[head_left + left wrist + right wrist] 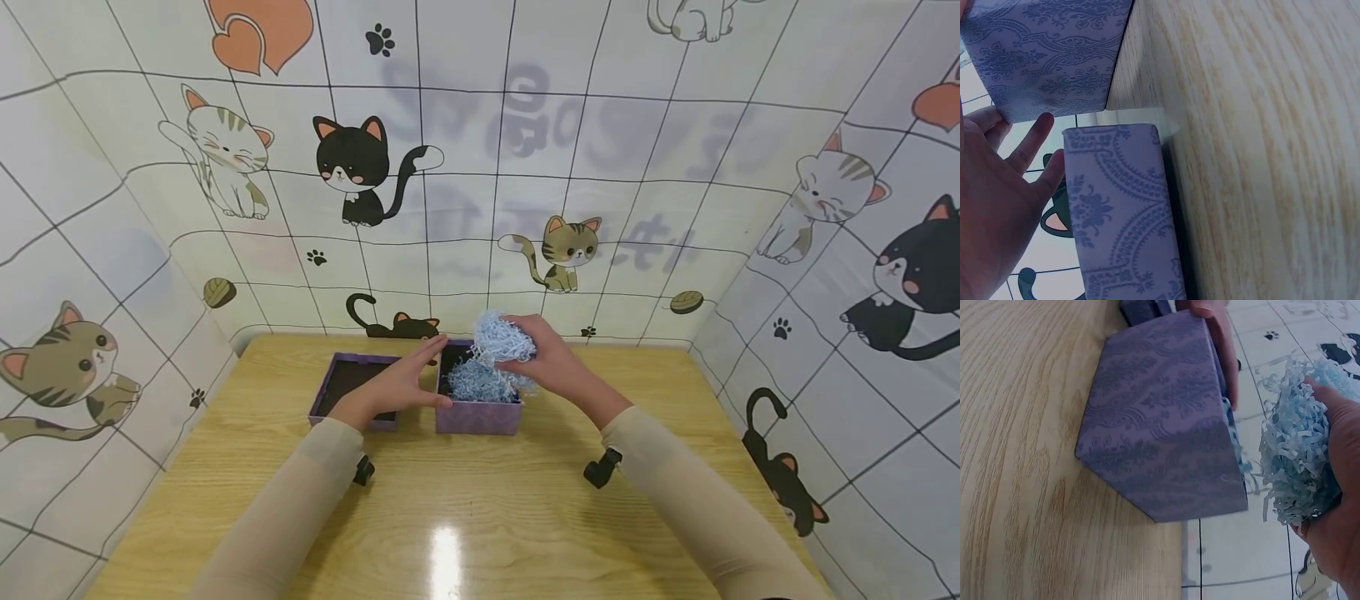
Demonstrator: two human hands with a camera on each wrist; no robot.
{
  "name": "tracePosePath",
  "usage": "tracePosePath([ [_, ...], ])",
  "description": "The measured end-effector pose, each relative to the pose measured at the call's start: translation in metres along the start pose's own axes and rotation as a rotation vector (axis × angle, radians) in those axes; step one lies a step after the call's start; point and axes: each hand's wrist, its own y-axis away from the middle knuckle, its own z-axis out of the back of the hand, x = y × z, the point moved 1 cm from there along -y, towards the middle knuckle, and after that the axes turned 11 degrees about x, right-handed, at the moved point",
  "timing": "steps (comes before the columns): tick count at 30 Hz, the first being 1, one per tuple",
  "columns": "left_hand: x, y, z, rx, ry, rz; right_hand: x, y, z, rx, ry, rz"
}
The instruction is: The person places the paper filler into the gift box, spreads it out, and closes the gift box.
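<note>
Shredded paper [504, 340] of pale blue fills the right hand [551, 363], whose fingers curl round a loose clump held just above the purple box [477, 414]; more of the same shreds lie inside the box below. The box stands on the wooden tabletop [480, 517], towards the far middle, its patterned walls showing a paisley print in the wrist views. In the right wrist view the clump [1294, 469] sits in the hand [1335, 506] just beside the box's [1160, 431] upper edge, a few strands hanging over the rim.

The left hand [393, 385] lies with fingers straight against the left wall of the box, thumb near its front corner – pressing it, grasping nothing. The left wrist view shows the flat palm and fingers [997, 206] alongside the box wall [1119, 212].

Just left of the box, under the left hand, rests the shallow purple lid [352, 390], open side up with a dark inside – box and lid stand close together, a narrow gap between them seen from the left wrist. Cat-patterned sheets [480, 167] wall in the tabletop on the left, far and right sides
</note>
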Motion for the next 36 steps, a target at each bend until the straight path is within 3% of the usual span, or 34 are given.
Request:
tracePosePath([
  [9, -0.002, 0.000, -0.001, 0.018, 0.021, 0.003, 0.001, -0.020, -0.028, 0.169, 0.134, -0.143],
  [19, -0.001, 0.000, -0.001, 0.013, 0.021, -0.003, 0.004, -0.037, -0.047, 0.297, 0.309, -0.152],
  [26, 0.000, -0.001, -0.002, 0.016, 0.031, 0.007, 0.008, -0.042, -0.057, 0.370, 0.265, -0.185],
  [31, 0.000, -0.001, -0.002, 0.011, 0.030, 0.013, 0.014, -0.040, -0.054, 0.371, 0.280, -0.180],
  [36, -0.001, 0.000, 0.000, 0.009, 0.025, 0.019, 0.018, -0.041, -0.044, 0.301, 0.277, -0.123],
])
